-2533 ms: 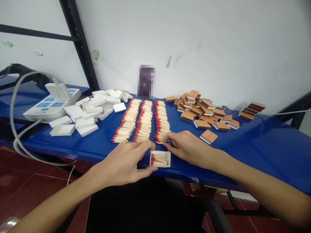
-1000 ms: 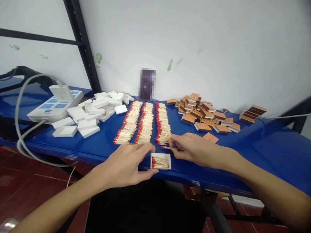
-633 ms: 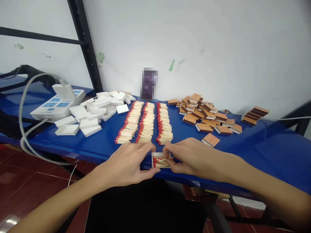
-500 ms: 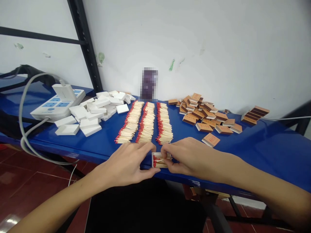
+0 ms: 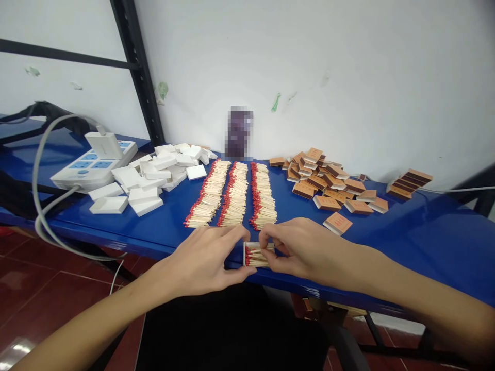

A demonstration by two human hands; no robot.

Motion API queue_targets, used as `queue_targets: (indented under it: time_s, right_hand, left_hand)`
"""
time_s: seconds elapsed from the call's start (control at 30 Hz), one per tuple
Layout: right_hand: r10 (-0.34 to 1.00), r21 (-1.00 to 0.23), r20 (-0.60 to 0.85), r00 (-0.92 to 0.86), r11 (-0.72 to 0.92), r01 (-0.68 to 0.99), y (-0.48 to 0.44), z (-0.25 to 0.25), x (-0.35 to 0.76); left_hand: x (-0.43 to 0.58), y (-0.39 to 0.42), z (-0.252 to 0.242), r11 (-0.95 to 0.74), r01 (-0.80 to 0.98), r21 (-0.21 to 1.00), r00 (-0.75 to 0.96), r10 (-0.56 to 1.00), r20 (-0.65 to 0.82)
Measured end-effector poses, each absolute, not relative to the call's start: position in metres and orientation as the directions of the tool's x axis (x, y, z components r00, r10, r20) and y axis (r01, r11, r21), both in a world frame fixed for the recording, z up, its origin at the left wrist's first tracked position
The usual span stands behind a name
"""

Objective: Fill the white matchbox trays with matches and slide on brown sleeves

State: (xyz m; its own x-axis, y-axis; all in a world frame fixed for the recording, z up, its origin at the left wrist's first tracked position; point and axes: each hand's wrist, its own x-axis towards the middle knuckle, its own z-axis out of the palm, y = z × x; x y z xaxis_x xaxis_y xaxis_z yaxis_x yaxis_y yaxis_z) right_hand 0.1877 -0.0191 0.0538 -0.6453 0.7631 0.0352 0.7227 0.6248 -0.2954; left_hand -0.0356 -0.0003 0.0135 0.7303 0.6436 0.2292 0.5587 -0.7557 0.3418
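Note:
A white matchbox tray (image 5: 245, 254) with red-headed matches (image 5: 255, 259) in it lies at the table's front edge. My left hand (image 5: 211, 260) grips the tray's left end between thumb and fingers. Over the tray's right part, my right hand (image 5: 296, 252) has thumb and index finger pinched on matches inside. Behind the tray lie three rows of matches: a left row (image 5: 209, 196), a middle row (image 5: 234, 196) and a right row (image 5: 263, 196).
White trays (image 5: 145, 198) are heaped at the left beside a power strip (image 5: 83, 167) with a looping cable. Orange matchbox sleeves (image 5: 327, 202) are piled at the right, with a leaning stack (image 5: 410, 183) farther right. A pixelated dark object (image 5: 238, 133) stands against the wall.
The thumb and index finger of my right hand have closed together over the tray, and the matches inside have shifted slightly. My left hand keeps its grip.

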Motion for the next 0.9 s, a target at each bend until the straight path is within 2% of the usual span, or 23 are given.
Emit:
queue_targets:
  time_s: [0.2,0.33,0.57,0.73,0.9]
  right_hand:
    - [0.744,-0.449,-0.048,-0.666,0.58,0.68,-0.022,0.056,0.185]
    - [0.737,-0.47,-0.034,-0.675,0.584,0.662,-0.021,0.057,0.188]
    - [0.694,-0.351,0.09,-0.715,0.694,0.629,-0.018,0.051,0.188]
    - [0.638,-0.23,0.103,-0.763,0.762,0.605,-0.02,0.044,0.19]
    - [0.652,-0.096,0.121,-0.748,0.758,0.645,-0.02,0.043,0.191]
  left_hand:
    - [-0.036,-0.001,0.014,-0.753,0.553,0.357,0.731,0.644,0.227]
    - [-0.037,-0.001,0.013,-0.755,0.549,0.358,0.731,0.642,0.232]
    - [-0.036,-0.001,0.014,-0.757,0.553,0.349,0.731,0.642,0.234]
    - [-0.036,-0.001,0.015,-0.765,0.555,0.326,0.735,0.635,0.238]
    - [-0.036,-0.001,0.014,-0.761,0.566,0.317,0.731,0.641,0.235]
